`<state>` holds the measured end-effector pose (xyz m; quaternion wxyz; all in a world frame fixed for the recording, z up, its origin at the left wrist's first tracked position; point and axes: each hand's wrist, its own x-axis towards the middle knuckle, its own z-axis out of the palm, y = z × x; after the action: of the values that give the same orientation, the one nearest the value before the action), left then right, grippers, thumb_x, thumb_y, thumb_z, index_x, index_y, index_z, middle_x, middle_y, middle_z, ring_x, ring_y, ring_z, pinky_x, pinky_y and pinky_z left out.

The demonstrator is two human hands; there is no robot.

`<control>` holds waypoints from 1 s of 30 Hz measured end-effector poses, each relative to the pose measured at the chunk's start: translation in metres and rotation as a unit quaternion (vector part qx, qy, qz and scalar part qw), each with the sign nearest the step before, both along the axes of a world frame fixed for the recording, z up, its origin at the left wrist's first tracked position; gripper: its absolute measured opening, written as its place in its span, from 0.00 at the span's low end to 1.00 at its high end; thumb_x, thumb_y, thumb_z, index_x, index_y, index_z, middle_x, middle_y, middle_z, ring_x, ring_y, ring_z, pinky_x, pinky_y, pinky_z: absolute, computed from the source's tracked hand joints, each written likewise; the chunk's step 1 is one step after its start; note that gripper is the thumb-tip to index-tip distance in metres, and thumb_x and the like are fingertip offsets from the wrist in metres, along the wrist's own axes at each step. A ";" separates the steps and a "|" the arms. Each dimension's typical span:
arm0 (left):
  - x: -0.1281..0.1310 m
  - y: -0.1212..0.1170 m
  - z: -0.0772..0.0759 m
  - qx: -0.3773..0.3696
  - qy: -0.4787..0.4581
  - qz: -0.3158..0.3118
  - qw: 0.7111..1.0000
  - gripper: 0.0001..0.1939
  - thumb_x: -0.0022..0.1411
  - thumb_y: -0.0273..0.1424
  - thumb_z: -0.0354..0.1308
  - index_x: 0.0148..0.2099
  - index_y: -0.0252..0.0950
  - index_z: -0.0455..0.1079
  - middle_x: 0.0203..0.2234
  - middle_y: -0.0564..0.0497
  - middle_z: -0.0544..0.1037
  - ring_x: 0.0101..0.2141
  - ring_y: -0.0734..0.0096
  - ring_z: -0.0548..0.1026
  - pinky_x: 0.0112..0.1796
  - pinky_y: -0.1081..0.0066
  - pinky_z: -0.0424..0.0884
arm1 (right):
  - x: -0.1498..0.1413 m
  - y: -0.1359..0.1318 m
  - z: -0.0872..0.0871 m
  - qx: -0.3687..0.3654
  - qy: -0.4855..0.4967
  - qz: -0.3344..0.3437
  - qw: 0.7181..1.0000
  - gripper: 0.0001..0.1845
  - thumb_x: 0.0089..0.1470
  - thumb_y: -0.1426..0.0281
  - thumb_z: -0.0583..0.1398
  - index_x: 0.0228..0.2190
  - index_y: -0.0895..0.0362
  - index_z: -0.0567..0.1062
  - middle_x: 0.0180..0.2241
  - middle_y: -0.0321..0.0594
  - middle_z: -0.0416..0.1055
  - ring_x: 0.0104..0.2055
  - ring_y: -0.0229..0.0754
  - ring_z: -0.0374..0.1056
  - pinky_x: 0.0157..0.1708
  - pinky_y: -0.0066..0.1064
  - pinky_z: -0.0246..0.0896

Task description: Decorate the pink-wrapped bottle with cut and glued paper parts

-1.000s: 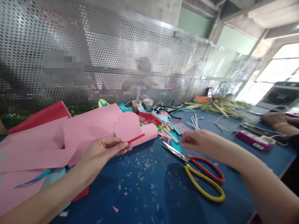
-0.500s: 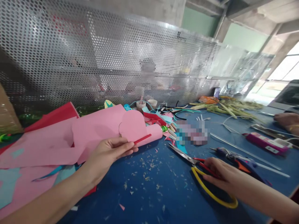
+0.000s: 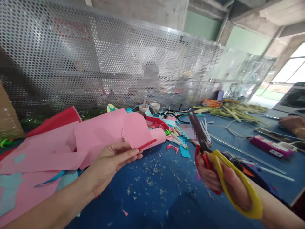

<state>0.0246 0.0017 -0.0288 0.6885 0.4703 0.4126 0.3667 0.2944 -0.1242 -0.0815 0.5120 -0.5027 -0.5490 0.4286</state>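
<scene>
My left hand [image 3: 124, 159] pinches a thin red strip [image 3: 147, 145] between thumb and fingers, in front of the curled pink paper [image 3: 105, 130]. The strip's near end is hidden by my fingertips. On the right, my right hand [image 3: 219, 173] grips a pair of scissors [image 3: 201, 130] by the red and yellow handles, fingers through the loops. The blades point up and away, slightly parted and raised over the blue table [image 3: 152, 197]. A red paper offcut [image 3: 173, 148] and a blue paper piece [image 3: 184, 152] lie between the two hands.
Colored scraps [image 3: 164, 121] and small cups [image 3: 144, 109] line the perforated metal screen [image 3: 119, 57]. To the right lie a glue gun [image 3: 247, 168], a purple box [image 3: 270, 147], white cables and dried plant stalks [image 3: 224, 112]. Another person's hand [image 3: 292, 124] rests at the right edge.
My right hand has lifted the scissors off the table and turned them so the blades point upward. My left hand has barely moved and still holds the red strip.
</scene>
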 end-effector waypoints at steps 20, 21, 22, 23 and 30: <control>0.005 -0.023 -0.006 -0.033 0.026 -0.081 0.996 0.09 0.49 0.36 0.67 0.33 0.37 0.79 0.33 0.49 0.83 0.38 0.66 0.79 0.41 0.76 0.73 | -0.075 0.070 0.036 -0.007 0.017 -0.023 1.000 0.23 0.38 0.62 0.68 0.24 0.53 0.58 0.24 0.29 0.64 0.27 0.35 0.62 0.32 0.31 0.61; 0.006 -0.024 -0.005 -0.033 0.021 -0.083 0.996 0.10 0.50 0.37 0.67 0.33 0.36 0.79 0.33 0.48 0.83 0.39 0.65 0.79 0.41 0.75 0.74 | -0.074 0.071 0.036 -0.011 0.015 -0.023 1.000 0.23 0.37 0.62 0.68 0.24 0.53 0.58 0.24 0.29 0.64 0.27 0.35 0.61 0.32 0.31 0.61; 0.006 -0.024 -0.004 -0.033 0.017 -0.083 0.996 0.10 0.50 0.37 0.66 0.33 0.36 0.79 0.32 0.48 0.83 0.39 0.64 0.79 0.42 0.74 0.74 | -0.074 0.071 0.036 -0.014 0.012 -0.023 1.000 0.23 0.37 0.62 0.68 0.24 0.53 0.58 0.24 0.29 0.64 0.28 0.35 0.61 0.32 0.31 0.61; 0.006 -0.025 -0.004 -0.034 0.015 -0.083 0.996 0.10 0.50 0.37 0.66 0.32 0.36 0.79 0.32 0.47 0.83 0.39 0.63 0.79 0.42 0.74 0.74 | -0.073 0.071 0.036 -0.016 0.008 -0.023 1.000 0.23 0.38 0.62 0.68 0.24 0.53 0.58 0.24 0.29 0.64 0.28 0.35 0.62 0.32 0.30 0.61; 0.006 -0.026 -0.003 -0.022 0.029 -0.090 0.995 0.09 0.50 0.36 0.66 0.34 0.36 0.79 0.33 0.48 0.83 0.40 0.63 0.79 0.42 0.74 0.74 | -0.072 0.070 0.035 0.000 -0.028 -0.031 0.999 0.20 0.41 0.59 0.65 0.24 0.53 0.59 0.23 0.29 0.64 0.27 0.36 0.63 0.31 0.31 0.63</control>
<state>0.0309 -0.0243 -0.0314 0.7169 0.5005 0.3965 0.2800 0.2227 -0.0537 -0.0462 0.5094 -0.5316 -0.5473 0.3979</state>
